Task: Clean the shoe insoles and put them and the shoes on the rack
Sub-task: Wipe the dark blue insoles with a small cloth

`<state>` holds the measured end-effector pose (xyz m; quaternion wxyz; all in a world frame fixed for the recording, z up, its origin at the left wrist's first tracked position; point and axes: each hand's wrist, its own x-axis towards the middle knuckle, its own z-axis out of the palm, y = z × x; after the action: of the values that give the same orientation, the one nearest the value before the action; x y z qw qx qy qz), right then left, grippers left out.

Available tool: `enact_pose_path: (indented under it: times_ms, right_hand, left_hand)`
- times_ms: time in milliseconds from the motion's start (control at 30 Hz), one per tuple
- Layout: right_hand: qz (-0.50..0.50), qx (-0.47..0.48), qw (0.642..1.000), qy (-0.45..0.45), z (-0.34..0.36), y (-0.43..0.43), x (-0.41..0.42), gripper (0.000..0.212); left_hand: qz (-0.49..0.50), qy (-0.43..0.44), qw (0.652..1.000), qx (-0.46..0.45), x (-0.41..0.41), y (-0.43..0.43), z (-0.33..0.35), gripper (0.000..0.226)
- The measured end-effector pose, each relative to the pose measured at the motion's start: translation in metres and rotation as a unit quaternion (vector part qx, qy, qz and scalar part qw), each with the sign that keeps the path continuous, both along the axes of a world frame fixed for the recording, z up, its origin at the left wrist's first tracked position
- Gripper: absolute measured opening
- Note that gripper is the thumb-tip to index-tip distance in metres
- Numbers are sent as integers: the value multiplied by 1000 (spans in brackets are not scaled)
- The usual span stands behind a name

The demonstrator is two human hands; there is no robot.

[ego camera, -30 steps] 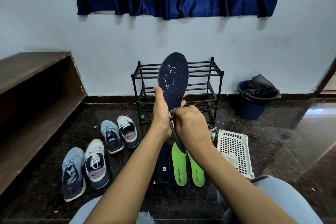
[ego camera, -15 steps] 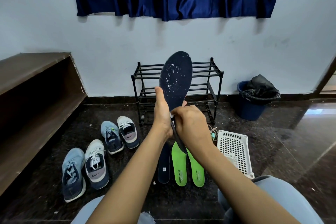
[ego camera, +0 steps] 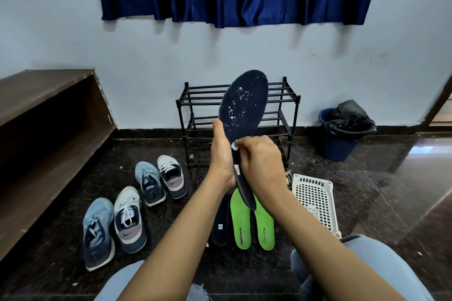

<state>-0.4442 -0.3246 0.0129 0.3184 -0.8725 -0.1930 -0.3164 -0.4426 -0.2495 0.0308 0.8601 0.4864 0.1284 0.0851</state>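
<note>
The held insole (ego camera: pixel 244 105) tips its toe further right than a second ago and is still flecked white. The left hand (ego camera: pixel 221 154) grips its middle, and the right hand (ego camera: pixel 259 159) pinches a small white wipe (ego camera: pixel 234 146) against its face. Below, a dark insole (ego camera: pixel 220 222) and two green insoles (ego camera: pixel 242 222) lie on the floor, with four shoes (ego camera: pixel 129 220) to the left. No shoe or insole shows on the rack (ego camera: pixel 203 104) beyond, so cleaning looks early and racking unstarted.
</note>
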Motion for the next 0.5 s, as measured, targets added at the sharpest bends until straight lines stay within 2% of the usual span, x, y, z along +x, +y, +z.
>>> enact_pose_path:
  times_ms: [167, 367, 500]
  right_hand:
    - [14, -14, 1000, 6, -2, 1, -2, 21]
    - [-33, 36, 999, 20, 10, -10, 9, 18]
    - [-21, 14, 999, 21, 4, -3, 1, 19]
  left_hand:
    - [2, -6, 1000, -5, 2, 3, -1, 71]
    - [-24, -7, 1000, -10, 2, -8, -6, 66]
    - [-22, -5, 1000, 8, 4, 0, -2, 64]
